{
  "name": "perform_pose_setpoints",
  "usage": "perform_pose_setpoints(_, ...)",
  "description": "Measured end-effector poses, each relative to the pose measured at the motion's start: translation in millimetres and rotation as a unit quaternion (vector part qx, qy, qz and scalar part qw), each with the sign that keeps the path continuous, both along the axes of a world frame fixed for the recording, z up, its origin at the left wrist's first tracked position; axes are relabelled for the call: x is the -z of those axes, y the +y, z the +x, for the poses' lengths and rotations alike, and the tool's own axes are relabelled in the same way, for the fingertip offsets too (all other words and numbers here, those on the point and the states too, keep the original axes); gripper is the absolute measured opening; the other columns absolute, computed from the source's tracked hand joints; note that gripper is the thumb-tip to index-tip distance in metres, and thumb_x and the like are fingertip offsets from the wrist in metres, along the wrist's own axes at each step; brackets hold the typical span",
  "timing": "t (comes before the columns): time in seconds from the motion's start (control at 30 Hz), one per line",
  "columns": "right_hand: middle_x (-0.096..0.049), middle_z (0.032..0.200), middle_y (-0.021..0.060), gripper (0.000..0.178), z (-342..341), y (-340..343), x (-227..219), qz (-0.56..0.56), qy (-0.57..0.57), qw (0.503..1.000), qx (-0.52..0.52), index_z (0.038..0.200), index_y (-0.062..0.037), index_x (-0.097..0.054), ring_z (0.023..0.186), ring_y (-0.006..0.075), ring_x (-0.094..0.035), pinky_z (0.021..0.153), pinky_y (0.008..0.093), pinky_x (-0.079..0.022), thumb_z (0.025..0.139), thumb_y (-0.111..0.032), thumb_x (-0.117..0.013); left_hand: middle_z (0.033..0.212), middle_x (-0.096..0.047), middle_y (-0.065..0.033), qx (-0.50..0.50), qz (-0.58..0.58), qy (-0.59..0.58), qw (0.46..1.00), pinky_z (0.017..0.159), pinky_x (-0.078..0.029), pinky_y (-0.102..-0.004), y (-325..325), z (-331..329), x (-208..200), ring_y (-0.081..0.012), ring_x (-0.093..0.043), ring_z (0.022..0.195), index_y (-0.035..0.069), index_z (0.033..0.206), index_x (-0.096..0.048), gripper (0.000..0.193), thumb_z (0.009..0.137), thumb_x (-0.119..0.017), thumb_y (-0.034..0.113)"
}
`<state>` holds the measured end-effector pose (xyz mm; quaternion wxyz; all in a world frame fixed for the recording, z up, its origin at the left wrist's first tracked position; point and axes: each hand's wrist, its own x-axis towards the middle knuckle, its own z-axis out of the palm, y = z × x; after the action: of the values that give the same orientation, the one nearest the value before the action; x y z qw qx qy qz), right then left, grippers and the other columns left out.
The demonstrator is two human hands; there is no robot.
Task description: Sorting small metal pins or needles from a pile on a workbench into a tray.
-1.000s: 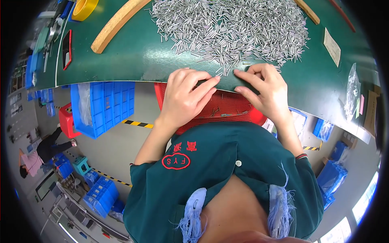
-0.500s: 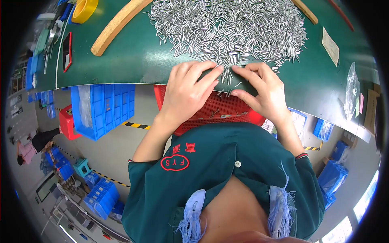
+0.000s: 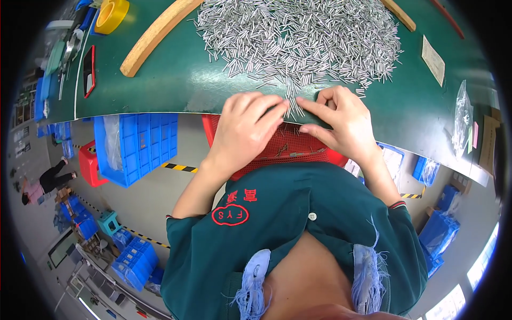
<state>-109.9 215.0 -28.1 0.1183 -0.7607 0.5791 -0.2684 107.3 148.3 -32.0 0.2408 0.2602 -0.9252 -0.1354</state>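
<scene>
A wide heap of small silvery metal pins (image 3: 304, 40) covers the green tabletop ahead of me. A narrow tongue of pins runs from it to the table's near edge, between my two hands. My left hand (image 3: 248, 122) lies at its left side, fingers bent forward, index fingertip at the pins and thumb mostly hidden. On the other side, my right hand (image 3: 344, 122) has its index finger stretched to the pins and its thumb apart, below the edge. Neither hand grips anything visible. Beneath the edge sits a red mesh basket (image 3: 277, 143) with some pins in it, partly covered by my hands.
Wooden strips (image 3: 160, 34) flank the heap. On the left are yellow tape (image 3: 112, 15) and a red-edged phone (image 3: 89, 72); on the right, a paper card (image 3: 433, 61) and a clear plastic bag (image 3: 462, 117). A blue crate (image 3: 144, 149) stands below the table; a person (image 3: 45, 181) is far left.
Both hands have shifted slightly toward me, with the pins between their fingertips drawn closer to the table edge. Loose pins seen by my right thumb at the edge are gone from there.
</scene>
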Motion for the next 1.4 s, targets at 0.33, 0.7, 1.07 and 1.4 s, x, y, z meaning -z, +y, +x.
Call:
perform_pose_setpoints(0.33, -0.059, 0.089, 0.0035, 0.043, 3, 2, 8, 0.015, -0.075, 0.989, 0.129, 0.114, -0.0106, -0.066, 0.074, 0.0192, -0.058, 0.062, 0.0295, -0.049, 0.076, -0.028, -0.074, 0.107, -0.061, -0.0038, -0.101, -0.017, 0.012, 0.995, 0.084, -0.042, -0.0355, -16, 5, 2, -0.0223, -0.057, 0.097, 0.008, 0.109, -0.066, 0.03, 0.079, -0.066, 0.006)
perform_pose_setpoints(0.7, -0.057, 0.088, -0.0006, 0.034, 1, -1, 4, -0.023, -0.035, 0.998, 0.051, 0.102, -0.0142, -0.071, 0.066, 0.0142, -0.052, 0.061, 0.0277, -0.047, 0.071, -0.026, -0.076, 0.104, -0.059, -0.0018, -0.052, -0.011, 0.029, 0.998, 0.086, -0.042, -0.0363, -7, 7, 6, -0.0211, -0.056, 0.097, 0.01, 0.108, -0.066, 0.037, 0.072, -0.066, 0.001)
perform_pose_setpoints(1.07, -0.055, 0.083, 0.0001, 0.033, 3, 1, 0, -0.029, -0.048, 0.998, 0.012, 0.095, -0.0138, -0.072, 0.067, 0.0173, -0.053, 0.061, 0.031, -0.045, 0.068, -0.032, -0.078, 0.097, -0.056, -0.0002, -0.042, -0.003, 0.006, 0.999, 0.092, -0.041, -0.0425, 6, 20, 4, -0.0201, -0.053, 0.093, 0.014, 0.107, -0.069, 0.041, 0.068, -0.067, 0.001)
perform_pose_setpoints(1.4, -0.056, 0.084, 0.0001, 0.032, 9, 0, 5, -0.027, -0.05, 0.997, 0.056, 0.097, -0.0153, -0.072, 0.071, 0.0171, -0.053, 0.063, 0.0308, -0.045, 0.07, -0.031, -0.077, 0.1, -0.058, -0.0014, -0.056, -0.019, 0.02, 0.998, 0.093, -0.042, -0.0417, 0, 5, -2, -0.0209, -0.055, 0.096, 0.013, 0.105, -0.07, 0.039, 0.07, -0.064, -0.002)
